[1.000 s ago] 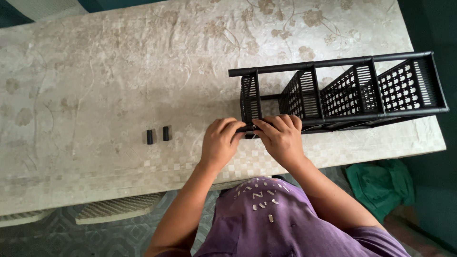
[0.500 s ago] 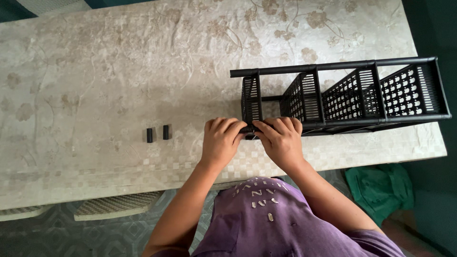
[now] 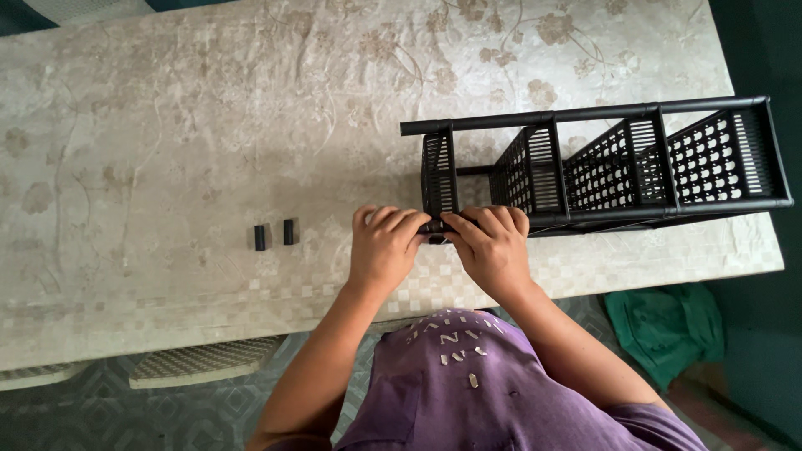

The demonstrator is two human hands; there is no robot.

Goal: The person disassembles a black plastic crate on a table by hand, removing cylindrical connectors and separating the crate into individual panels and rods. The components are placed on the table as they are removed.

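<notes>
Floral-patterned tablecloth [image 3: 209, 108] covered the table. Black plastic shelf rack [image 3: 601, 167] lay on its side at the table's right end, its near lower pole at the front edge. Left hand [image 3: 383, 246] and right hand [image 3: 493, 246] were both curled tight around that pole's end, fingertips meeting. Two small black caps [image 3: 274, 235] stood well apart to the left. Green cloth [image 3: 664, 326] lay on the floor.

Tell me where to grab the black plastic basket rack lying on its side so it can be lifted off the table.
Judging by its pose, grip the black plastic basket rack by its two long round poles, the far one and the near one, coming down from above. They lie level and exposed, while the perforated basket walls look thin. The left hand and right hand are both at the near pole's end.
</notes>
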